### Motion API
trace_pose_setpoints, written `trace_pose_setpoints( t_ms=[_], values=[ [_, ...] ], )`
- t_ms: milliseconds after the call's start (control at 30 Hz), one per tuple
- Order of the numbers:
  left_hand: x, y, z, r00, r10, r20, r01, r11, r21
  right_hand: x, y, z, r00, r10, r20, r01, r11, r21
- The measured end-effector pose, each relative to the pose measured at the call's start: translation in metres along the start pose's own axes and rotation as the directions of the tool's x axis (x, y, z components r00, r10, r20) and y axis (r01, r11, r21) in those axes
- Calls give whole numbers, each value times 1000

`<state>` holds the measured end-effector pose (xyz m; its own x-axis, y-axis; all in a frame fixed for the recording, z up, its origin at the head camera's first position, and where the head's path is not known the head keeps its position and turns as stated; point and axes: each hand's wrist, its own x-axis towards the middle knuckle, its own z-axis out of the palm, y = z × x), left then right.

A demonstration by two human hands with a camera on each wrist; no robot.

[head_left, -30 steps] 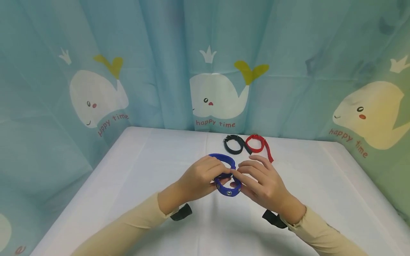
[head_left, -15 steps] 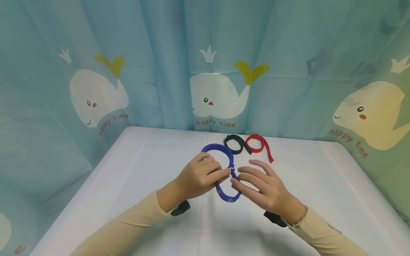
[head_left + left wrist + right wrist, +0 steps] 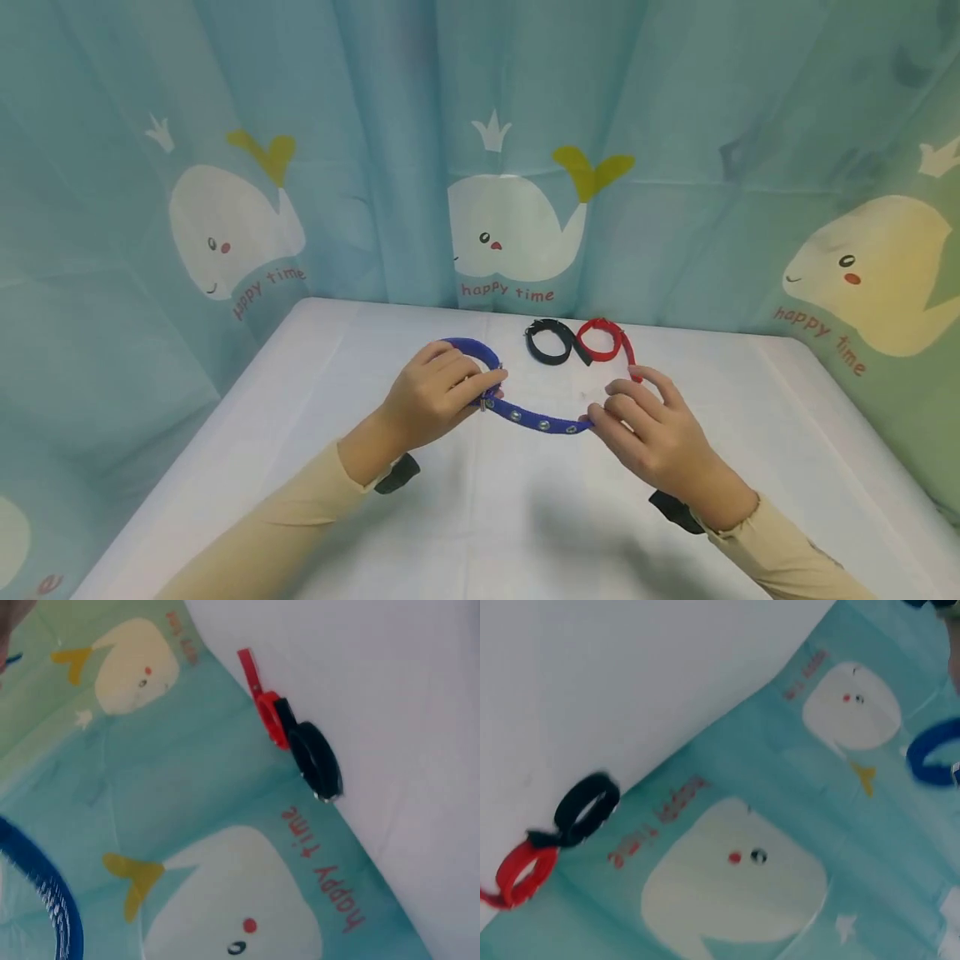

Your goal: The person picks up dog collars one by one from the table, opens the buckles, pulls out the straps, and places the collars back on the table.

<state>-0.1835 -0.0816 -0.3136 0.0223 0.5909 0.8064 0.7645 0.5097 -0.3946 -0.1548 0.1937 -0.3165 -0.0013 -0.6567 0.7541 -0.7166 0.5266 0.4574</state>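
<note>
A blue pet collar (image 3: 543,423) with metal eyelets is held in the air between both hands in the head view. My left hand (image 3: 435,396) grips its looped part beside the metal buckle (image 3: 484,403), and its fingers hide part of the loop. To the right, my right hand (image 3: 656,429) pinches the strap's free end, with the strap stretched between the hands. Part of the collar's loop (image 3: 52,889) shows at the lower left of the left wrist view. The right wrist view catches the blue loop (image 3: 915,756) at its right edge.
Near the white table's (image 3: 360,342) back edge lie a coiled black collar (image 3: 549,361) and a coiled red collar (image 3: 600,358), side by side. The red tail points toward my right hand. Behind the table hangs a blue-green curtain (image 3: 405,167) with whale prints.
The hands have moved apart, the left going left and the right going right. The collar's lower loop has become one extended strap, its end now between my right fingers.
</note>
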Motion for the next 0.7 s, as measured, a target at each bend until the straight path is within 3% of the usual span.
trace_pose_setpoints(
  t_ms=[100,200,267,400,533,700],
  values=[
    [-2,3,-5,996,-59,74,62,997,-45,-1,3,-6,988,118,98,-117,993,-11],
    [3,11,-4,977,-113,182,128,989,-72,5,1,-6,959,207,195,-217,976,32],
    [8,17,-1,963,-135,234,154,986,-67,11,-5,-2,950,221,220,-242,967,76],
    [10,20,1,942,-146,301,183,978,-97,17,-11,1,953,214,212,-241,965,107],
    [4,16,-2,928,-144,343,204,968,-145,13,-7,1,951,232,205,-257,961,103],
    [4,21,2,922,-146,358,211,966,-149,18,-12,8,939,249,237,-294,940,175]
  ],
)
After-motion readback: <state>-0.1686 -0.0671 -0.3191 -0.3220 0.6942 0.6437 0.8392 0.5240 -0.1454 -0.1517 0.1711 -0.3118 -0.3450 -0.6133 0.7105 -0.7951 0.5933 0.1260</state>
